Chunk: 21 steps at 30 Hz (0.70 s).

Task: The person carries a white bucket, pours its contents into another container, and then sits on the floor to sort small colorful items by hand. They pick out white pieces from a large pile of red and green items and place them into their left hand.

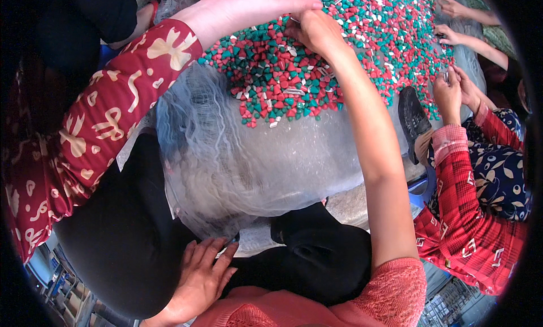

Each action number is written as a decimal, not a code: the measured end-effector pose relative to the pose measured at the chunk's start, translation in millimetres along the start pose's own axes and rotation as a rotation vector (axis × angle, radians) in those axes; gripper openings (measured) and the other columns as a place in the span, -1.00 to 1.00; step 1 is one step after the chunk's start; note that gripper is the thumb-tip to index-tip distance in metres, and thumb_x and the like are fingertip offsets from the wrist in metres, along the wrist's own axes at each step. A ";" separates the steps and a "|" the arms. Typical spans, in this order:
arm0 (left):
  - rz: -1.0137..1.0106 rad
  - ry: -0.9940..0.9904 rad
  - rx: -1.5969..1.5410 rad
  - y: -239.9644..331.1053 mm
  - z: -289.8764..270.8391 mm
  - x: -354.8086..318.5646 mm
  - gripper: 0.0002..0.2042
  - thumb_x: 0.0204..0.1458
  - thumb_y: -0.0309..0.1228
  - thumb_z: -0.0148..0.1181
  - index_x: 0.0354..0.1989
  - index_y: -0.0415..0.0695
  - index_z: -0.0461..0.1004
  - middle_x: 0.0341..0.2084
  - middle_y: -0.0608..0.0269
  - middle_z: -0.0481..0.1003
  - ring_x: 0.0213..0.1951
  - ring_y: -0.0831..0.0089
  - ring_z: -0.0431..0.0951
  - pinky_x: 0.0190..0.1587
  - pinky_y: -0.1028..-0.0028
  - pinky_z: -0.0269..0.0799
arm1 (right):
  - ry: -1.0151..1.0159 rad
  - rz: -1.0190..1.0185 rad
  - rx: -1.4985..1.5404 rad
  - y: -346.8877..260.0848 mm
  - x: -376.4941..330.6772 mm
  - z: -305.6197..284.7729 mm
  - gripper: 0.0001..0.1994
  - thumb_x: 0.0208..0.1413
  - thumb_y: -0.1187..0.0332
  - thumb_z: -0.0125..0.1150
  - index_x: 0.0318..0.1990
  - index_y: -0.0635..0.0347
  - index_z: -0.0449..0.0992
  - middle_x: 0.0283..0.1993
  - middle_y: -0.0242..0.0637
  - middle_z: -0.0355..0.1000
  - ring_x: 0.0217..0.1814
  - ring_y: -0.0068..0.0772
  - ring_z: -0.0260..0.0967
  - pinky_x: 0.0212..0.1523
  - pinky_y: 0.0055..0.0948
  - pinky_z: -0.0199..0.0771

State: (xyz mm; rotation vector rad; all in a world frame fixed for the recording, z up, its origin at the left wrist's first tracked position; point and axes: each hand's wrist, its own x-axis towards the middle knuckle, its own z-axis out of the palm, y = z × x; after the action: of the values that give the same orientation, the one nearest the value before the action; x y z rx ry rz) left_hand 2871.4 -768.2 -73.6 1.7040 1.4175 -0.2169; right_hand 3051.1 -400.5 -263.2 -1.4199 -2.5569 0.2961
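Note:
My right hand (318,32) reaches into a broad heap of small red and green cone-shaped pieces (280,72), mixed with white bits. Its fingers curl down and look closed. What they hold, if anything, is hidden in the shade below them. Just above it, touching or nearly so, is a co-worker's hand (249,5) coming from the left in a maroon patterned sleeve. My left hand (199,279) lies on my black-trousered knee (127,242), its fingers slightly spread and nothing in it. The heap rests on clear plastic sheeting (294,152).
Pale blue-white netting (198,118) hangs bunched at the sheet's left side. On the right, a person in a red checked sleeve (455,197) holds both hands (449,95) at the heap's edge. More hands (449,36) work beyond. A dark shoe (413,120) rests near the edge.

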 end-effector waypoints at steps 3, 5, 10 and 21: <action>0.018 0.003 0.021 -2.7 1.1 -1.1 -0.57 -0.07 -0.33 0.11 0.02 -0.14 0.27 -0.04 -0.01 0.26 0.01 0.04 0.24 0.05 0.11 0.11 | -0.003 0.066 0.366 12.9 -5.7 -4.8 -0.77 -0.05 0.32 0.15 -0.22 0.17 0.48 -0.31 -0.31 0.48 -0.32 -0.45 0.39 -0.29 -0.44 0.34; -0.006 0.012 -0.001 -4.5 3.2 -5.1 -0.59 -0.05 -0.33 0.09 0.01 -0.15 0.28 -0.05 0.03 0.27 0.00 0.11 0.25 0.05 0.13 0.10 | -0.061 0.404 1.152 1.5 -28.8 -34.0 -0.75 0.01 0.28 0.08 -0.22 0.25 0.45 -0.44 -0.47 0.35 -0.51 -0.65 0.20 -0.63 -0.67 0.11; 0.007 0.019 -0.023 -9.7 8.6 -9.0 -0.59 -0.06 -0.34 0.08 0.00 -0.16 0.30 -0.06 0.06 0.28 -0.02 0.15 0.27 0.03 0.14 0.11 | -0.203 0.489 1.411 16.0 -88.1 -48.3 -0.80 0.03 0.29 0.08 -0.27 0.22 0.41 -0.47 -0.48 0.29 -0.50 -0.69 0.16 -0.66 -0.73 0.02; 0.036 0.032 0.011 -6.5 5.3 -2.0 -0.59 -0.05 -0.35 0.09 0.01 -0.17 0.29 -0.07 0.05 0.29 -0.02 0.14 0.27 0.02 0.14 0.12 | 0.022 0.498 1.445 19.9 -101.3 -46.6 -0.88 0.01 0.32 0.08 -0.36 0.15 0.41 -0.59 -0.52 0.26 -0.62 -0.79 0.09 -0.69 -0.77 -0.07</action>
State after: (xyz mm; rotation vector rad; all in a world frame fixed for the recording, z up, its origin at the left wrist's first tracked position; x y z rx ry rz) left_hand 2867.1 -773.6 -78.8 1.7471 1.4107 -0.1782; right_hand 3132.3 -472.9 -231.7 -1.2227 -1.1522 1.6815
